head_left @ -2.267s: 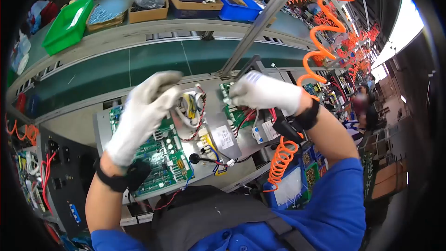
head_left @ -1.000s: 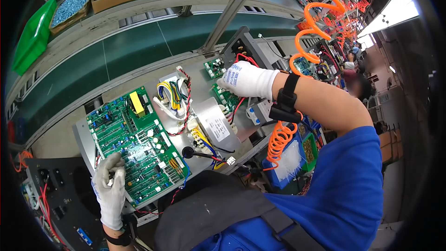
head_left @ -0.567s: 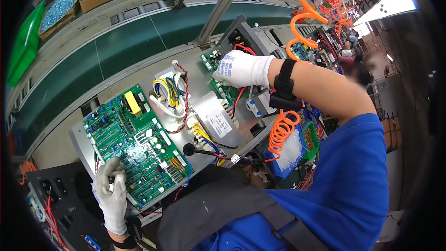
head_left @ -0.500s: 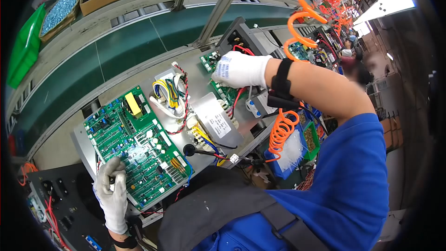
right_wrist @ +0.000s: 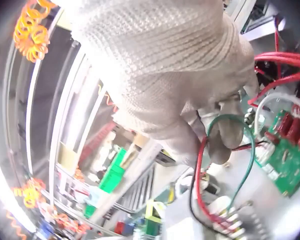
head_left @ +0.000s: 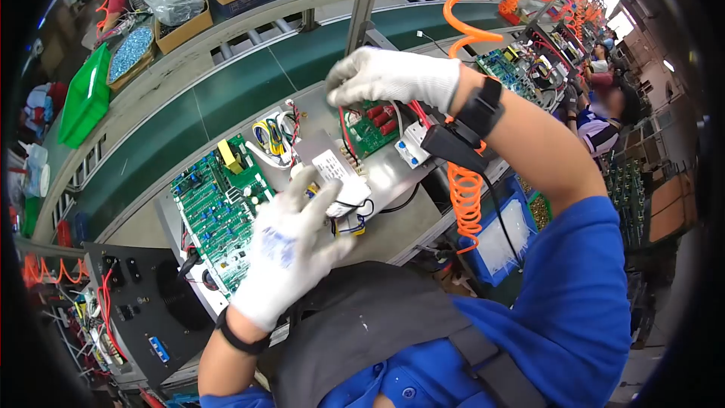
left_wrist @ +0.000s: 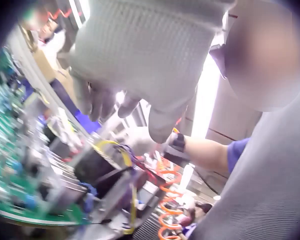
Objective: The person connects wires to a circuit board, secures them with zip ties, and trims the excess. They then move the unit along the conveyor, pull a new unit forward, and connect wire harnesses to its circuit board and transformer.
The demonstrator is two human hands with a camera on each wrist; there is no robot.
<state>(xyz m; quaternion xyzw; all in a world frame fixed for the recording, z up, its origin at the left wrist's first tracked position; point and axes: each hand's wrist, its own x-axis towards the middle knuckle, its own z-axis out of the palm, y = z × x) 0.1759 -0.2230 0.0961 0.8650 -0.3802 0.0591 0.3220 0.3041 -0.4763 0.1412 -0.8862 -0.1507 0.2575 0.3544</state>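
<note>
Head view: The left hand point(head_left: 291, 249), gloved, lies toward half past seven, its fingers spread wide and holding nothing. It hovers across the edge of the big board point(head_left: 215, 204), which sits toward nine o'clock. Just beyond its fingertips, toward one o'clock from the palm, is the metal box point(head_left: 330, 165) with a white label. The right hand point(head_left: 396, 79), also gloved, is near twelve o'clock, fingers bent, above the small board point(head_left: 370, 140) with red parts. The orange hose point(head_left: 464, 200) hangs at three, the blue bin point(head_left: 495, 245) at four, the black panel point(head_left: 143, 317) at eight and the green bin point(head_left: 87, 98) near ten.

Left wrist view: The blurred glove hangs from twelve o'clock, fingers pointing down and clear of the parts below. The big board fills the eight o'clock side; yellow wire point(left_wrist: 127, 157) loops below the fingers.

Right wrist view: The right hand reaches in from twelve, its fingers closed narrowly on the red wire point(right_wrist: 199, 180). The black wire point(right_wrist: 191, 200) runs beside it, and the green wire point(right_wrist: 252, 155) arches past the fingertips. The small board lies between three and four.
</note>
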